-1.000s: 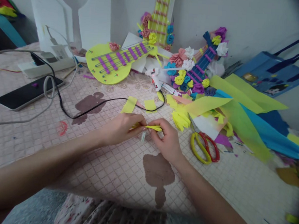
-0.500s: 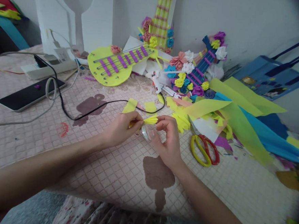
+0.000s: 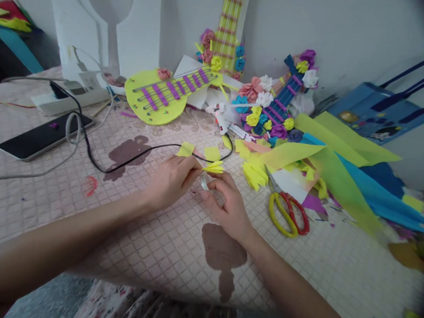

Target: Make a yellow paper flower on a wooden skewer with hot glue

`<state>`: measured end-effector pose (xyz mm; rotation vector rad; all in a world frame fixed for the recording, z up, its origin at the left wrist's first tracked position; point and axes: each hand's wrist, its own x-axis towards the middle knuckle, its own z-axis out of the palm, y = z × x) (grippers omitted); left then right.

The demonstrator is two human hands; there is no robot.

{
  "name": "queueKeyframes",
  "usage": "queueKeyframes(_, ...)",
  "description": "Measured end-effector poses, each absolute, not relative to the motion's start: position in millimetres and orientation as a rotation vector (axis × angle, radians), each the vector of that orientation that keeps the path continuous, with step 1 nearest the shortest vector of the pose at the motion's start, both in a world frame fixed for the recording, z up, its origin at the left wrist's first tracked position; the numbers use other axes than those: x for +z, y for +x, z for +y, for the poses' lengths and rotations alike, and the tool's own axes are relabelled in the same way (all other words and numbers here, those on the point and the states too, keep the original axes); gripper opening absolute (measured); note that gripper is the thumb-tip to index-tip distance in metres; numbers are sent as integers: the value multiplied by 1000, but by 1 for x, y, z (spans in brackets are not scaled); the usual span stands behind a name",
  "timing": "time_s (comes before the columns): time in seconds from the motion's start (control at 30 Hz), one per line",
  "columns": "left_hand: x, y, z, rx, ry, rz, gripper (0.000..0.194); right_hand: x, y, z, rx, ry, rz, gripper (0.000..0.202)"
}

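Between my hands is a small gathered piece of yellow crepe paper [image 3: 214, 167], its strips fanning to the right. My left hand [image 3: 173, 181] pinches its left end between thumb and fingers. My right hand [image 3: 227, 203] is curled around a small clear roll of tape [image 3: 203, 180], whose edge shows between thumb and fingers. Both hands hover just above the patterned tablecloth [image 3: 148, 241]. To their right lies a pile of similar yellow paper pieces [image 3: 255, 175]. Scissors with yellow and red handles [image 3: 288, 214] rest beside that pile.
A white glue gun [image 3: 220, 117] with a black cord [image 3: 139, 155] lies ahead. Paper guitars [image 3: 165, 95] and a flower-covered one [image 3: 279, 103] stand behind. Green and blue crepe sheets [image 3: 373, 189] spread on the right. A dark phone-like slab [image 3: 42, 137] and a power strip [image 3: 69, 95] lie left.
My right hand has shifted slightly left and down, closer to my left hand. My left hand has rolled over, showing more of its back. The view has moved slightly.
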<state>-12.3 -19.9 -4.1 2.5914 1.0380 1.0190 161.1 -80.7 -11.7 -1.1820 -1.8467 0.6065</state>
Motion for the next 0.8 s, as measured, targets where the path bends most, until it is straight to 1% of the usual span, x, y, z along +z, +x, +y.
queueKeyframes(0.1, -5, -12, -20, 999, 2670, 1012, 13, -13, 161, -81, 613, -1181, -1838, 8)
queueKeyframes(0.17, -3, -12, -21, 999, 2615, 1001, 13, -14, 160, -81, 613, -1187, -1835, 11)
queueKeyframes(0.27, 3, -11, -20, 917, 2306, 968, 14, -14, 160, -82, 619, -1189, -1832, 13)
queueKeyframes(0.43, 9, -11, -14, 699, 1802, 805, 26, -14, 162, -81, 627, -1212, -1827, 12)
queueKeyframes(0.63, 3, -14, -9, 584, 1437, 721, 21, -15, 163, -81, 620, -1209, -1835, 13)
queueKeyframes(0.7, 1, -14, -8, 556, 1393, 726, 23, -15, 163, -81, 624, -1217, -1837, 13)
queueKeyframes(0.8, 1, -15, -6, 560, 1476, 752, 24, -15, 163, -81, 622, -1241, -1841, 14)
